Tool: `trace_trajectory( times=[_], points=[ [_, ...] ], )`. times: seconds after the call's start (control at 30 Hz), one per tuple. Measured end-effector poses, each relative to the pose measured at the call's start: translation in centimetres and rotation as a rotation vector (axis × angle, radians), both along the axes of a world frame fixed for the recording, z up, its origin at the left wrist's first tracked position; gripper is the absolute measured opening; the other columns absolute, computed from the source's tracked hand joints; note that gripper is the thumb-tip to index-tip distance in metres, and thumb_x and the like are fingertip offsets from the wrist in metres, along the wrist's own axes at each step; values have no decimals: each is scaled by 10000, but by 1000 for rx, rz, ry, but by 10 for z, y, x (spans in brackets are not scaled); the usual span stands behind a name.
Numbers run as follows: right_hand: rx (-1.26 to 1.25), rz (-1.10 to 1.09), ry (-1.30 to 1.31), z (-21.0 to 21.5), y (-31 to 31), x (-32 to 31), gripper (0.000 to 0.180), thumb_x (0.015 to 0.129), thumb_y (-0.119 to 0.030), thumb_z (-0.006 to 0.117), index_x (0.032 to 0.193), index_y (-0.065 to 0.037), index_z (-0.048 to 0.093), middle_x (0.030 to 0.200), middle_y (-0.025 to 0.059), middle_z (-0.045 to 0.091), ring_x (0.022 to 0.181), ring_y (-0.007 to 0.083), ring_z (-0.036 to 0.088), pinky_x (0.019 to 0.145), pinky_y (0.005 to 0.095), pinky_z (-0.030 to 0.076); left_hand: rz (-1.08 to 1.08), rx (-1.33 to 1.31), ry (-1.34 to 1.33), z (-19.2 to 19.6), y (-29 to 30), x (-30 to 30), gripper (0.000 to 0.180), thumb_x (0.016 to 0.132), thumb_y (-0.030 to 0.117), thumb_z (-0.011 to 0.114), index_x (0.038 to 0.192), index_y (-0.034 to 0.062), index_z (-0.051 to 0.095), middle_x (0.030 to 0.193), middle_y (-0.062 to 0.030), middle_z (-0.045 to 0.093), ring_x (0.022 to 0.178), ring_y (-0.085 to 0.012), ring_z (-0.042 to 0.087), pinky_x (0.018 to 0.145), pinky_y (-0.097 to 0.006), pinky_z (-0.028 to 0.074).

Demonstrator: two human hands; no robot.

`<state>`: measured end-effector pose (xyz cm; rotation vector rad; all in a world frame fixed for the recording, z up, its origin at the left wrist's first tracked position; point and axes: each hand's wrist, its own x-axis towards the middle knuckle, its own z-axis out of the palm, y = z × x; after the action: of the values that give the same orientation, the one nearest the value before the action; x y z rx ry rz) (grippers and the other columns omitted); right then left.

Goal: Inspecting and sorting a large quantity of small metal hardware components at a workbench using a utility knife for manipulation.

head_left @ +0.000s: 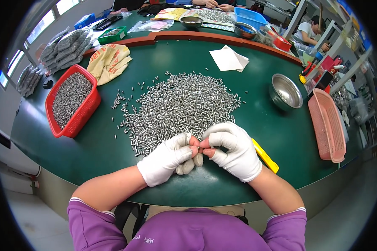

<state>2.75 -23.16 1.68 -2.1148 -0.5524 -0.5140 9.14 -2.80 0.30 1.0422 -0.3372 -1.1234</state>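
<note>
- Fingertips [195, 147] of both hands meet at the near edge of the pile of small metal pins [180, 108]; bare pink tips poke out of the white gloves and pinch together. Whatever sits between them is too small for me to make out.
- Left hand [168, 159]: glove on, fingers curled inward, thumb and forefinger pressed vs. the right hand's tips. Forearm comes in from lower left, purple sleeve pushed up.
- Right hand [233, 149]: glove on, knuckles arched up, fingers bent down to the same pinch point. Forearm enters from lower right.
- I can't tell if either hand actually grips a pin; pinch is closed, contents hidden.
- Pile lies spread on the green table [113, 159], centre, just beyond the hands, w/ strays scattered to its left.
- Yellow tool [265, 156] lies just right of the right hand, partly hidden under the wrist.
- Red basket [89, 104] at left holds more pins; steel bowl [285, 91] and pink tray [327, 125] at right, well apart from the hands.
- Cloth bag [109, 60] and white paper [228, 58] lie farther back.
- Far table edge: other people's hands cut off by the frame.
</note>
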Motion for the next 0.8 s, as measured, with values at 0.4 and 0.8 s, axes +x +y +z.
trace_trajectory(
  times=[0.4, 0.8],
  points=[
    [-133, -442, -153, 15, -24, 0, 150, 754, -82, 712, 896, -91, 664, 915, 85, 659, 891, 290, 629, 801, 377, 509, 169, 167, -488, 20, -3, -5, 106, 908, 118, 591, 992, 65, 554, 784, 66, 490, 640, -20, 401, 564, -179, 337],
    [-548, -946, 223, -18, -65, -109, 317, 769, -221, 735, 1032, -66, 650, 1029, 97, 628, 955, 298, 598, 843, 404, 500, 160, 634, -1496, 18, 10, -89, 96, 786, 82, 670, 862, 48, 622, 722, -151, 626, 650, -309, 630, 604, -360, 501]
  ],
)
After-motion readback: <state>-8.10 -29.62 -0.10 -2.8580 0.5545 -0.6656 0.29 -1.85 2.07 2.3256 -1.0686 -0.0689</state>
